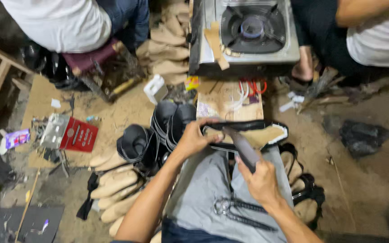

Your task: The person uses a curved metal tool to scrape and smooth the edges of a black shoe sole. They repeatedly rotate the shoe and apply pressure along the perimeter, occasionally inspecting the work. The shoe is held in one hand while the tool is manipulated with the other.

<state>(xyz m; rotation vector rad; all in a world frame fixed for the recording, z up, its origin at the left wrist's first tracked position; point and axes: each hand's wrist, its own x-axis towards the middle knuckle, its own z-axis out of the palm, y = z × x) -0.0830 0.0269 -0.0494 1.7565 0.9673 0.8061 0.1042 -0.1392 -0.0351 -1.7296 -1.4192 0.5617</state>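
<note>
My left hand (196, 138) grips the near end of a black shoe upper (273, 131) stretched on a last, its tan sole side turned up. It lies across my lap on a grey cloth (203, 184). My right hand (260, 180) holds a dark flat tool (244, 146), and the tool's blade rests on the tan sole. A pair of metal pincers (237, 211) lies on the cloth by my right wrist.
A gas stove (248, 31) stands ahead, with a wooden board (230, 101) before it. Black uppers (158, 135) and pale wooden lasts (113, 184) are heaped on the left. Two other people sit at the top left and top right. A red box (78, 135) lies on the dirt floor.
</note>
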